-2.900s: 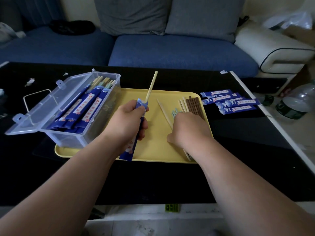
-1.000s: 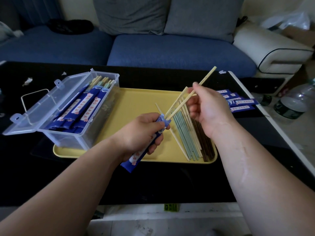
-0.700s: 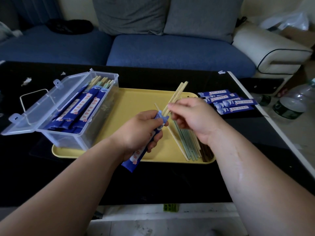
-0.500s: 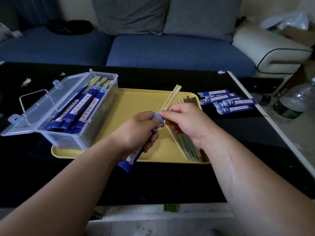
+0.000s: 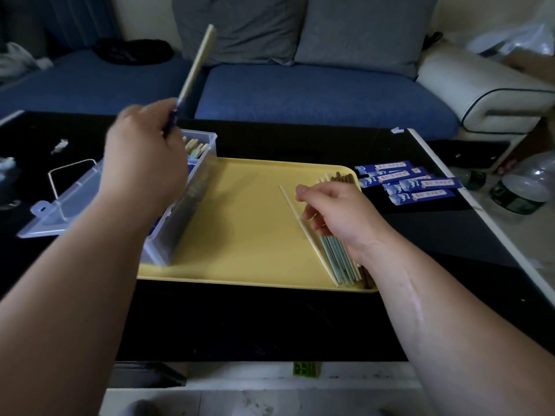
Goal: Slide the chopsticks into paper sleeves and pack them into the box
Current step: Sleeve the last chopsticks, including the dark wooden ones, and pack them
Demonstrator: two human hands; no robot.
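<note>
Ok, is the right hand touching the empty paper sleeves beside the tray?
Apart. Head view: the right hand sits over the loose chopsticks on the yellow tray, whose rim lies between it and the empty paper sleeves.

— What colour is the tray (image 5: 246,211)?
— Yellow. My loose chopsticks (image 5: 336,256) at its three o'clock are cream, pale green and brown.
— And the sleeves (image 5: 417,184)?
— Blue with a white strip and red marks, on the black table (image 5: 270,319).
</note>
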